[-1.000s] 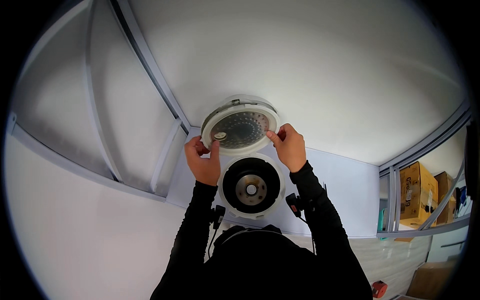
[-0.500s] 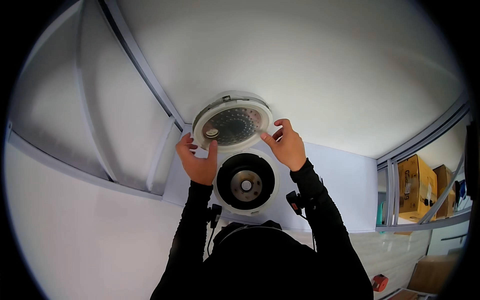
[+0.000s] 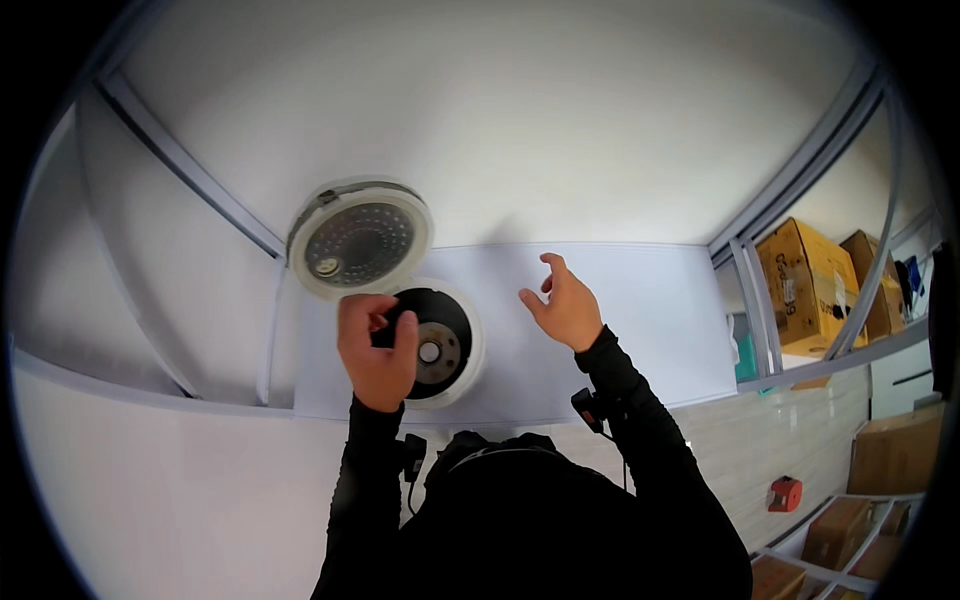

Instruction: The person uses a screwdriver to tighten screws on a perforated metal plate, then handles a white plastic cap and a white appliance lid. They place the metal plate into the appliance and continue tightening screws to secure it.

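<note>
A white rice cooker [image 3: 478, 345] stands on the left part of the white table, with its hinged lid [image 3: 370, 240] raised at the back. Inside the lid, a metal plate with small bumps and a round vent faces me. No inner pot sits in the dark cavity, so the round heating plate [image 3: 446, 362] shows at its bottom. My left hand [image 3: 375, 355] hovers over the cooker's left side, thumb apart from loosely curled fingers, holding nothing. It hides part of the rim. Well to the right of the cooker, my right hand [image 3: 567, 308] is open and empty above the table.
The white table [image 3: 650, 330] runs against a pale wall, with metal frame posts at both sides. Cardboard boxes [image 3: 805, 285] sit on a shelf at the right. A red object [image 3: 785, 493] lies on the floor at the lower right.
The view has shifted, so the cooker now appears farther left. My right hand has moved away from the lid to the right. My left hand has dropped from the lid's edge to the cooker's left side.
</note>
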### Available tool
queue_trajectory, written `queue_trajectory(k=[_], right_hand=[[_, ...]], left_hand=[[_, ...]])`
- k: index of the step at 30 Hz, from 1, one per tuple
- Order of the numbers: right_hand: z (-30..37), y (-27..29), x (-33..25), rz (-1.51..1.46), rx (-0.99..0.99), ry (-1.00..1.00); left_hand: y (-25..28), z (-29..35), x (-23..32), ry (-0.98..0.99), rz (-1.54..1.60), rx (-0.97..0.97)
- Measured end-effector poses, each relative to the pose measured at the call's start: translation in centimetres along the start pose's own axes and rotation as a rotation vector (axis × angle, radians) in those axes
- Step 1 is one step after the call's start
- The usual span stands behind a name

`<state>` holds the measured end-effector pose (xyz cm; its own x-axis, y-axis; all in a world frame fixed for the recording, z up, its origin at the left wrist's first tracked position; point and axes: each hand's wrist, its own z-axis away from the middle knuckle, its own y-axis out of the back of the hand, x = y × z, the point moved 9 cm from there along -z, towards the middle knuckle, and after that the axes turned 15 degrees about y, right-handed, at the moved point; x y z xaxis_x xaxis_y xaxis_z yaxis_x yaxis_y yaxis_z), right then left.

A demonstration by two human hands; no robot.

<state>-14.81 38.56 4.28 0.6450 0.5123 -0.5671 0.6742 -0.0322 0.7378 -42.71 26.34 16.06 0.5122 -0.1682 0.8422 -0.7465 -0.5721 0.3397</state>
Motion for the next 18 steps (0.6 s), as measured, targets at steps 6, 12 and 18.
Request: queue_trajectory(k=[6,12,18], right_hand=[[9.8,-0.4,6.8,0.425,-0.141,-0.083],[18.6,-1.4,11.5,0.478,-0.298,-0.26],[21.1,-1.0,13.0,0.459,-0.237,-0.288]], left_hand=[[-11.1,6.3,3.7,-0.079,0.055,-0.499],[-21.3,14.8,-2.0,0.196,0.141,-0.946],[-22.2,18.6,-3.0,0.16,0.007,-0.992]])
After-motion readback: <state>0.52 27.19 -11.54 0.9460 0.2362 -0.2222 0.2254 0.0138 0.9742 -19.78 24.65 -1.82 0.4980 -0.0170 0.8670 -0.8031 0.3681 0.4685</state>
